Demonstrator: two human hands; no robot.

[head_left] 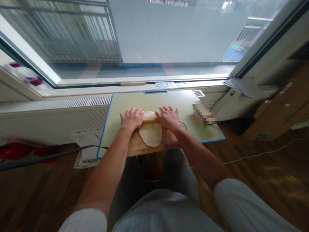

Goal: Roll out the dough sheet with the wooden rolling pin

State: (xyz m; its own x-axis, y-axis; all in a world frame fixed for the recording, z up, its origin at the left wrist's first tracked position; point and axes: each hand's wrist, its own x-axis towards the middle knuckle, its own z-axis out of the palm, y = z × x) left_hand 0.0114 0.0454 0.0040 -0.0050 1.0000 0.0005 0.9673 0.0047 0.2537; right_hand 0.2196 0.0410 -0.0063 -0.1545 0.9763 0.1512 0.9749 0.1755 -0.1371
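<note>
A wooden rolling pin (150, 121) lies crosswise over a flat, pale sheet of dough (151, 135). My left hand (132, 118) is closed over the pin's left end, palm down, fingertips reaching past it. Over the right end, my right hand (168, 118) is closed in the same way; both hands hide the ends of the pin. The dough shows on both sides of the pin, with the larger rounded part toward me. Beneath it is a wooden board (135, 148), with a metal loop handle (183, 125) at its right, partly behind my right wrist.
The board rests on a pale green table (130, 100) with a blue rim. A blurred-out object (205, 113) stands at its right. Behind are a radiator (91, 103) and a window sill with papers (243, 87) and a bottle (26, 74). A dark strap (60, 154) crosses the left.
</note>
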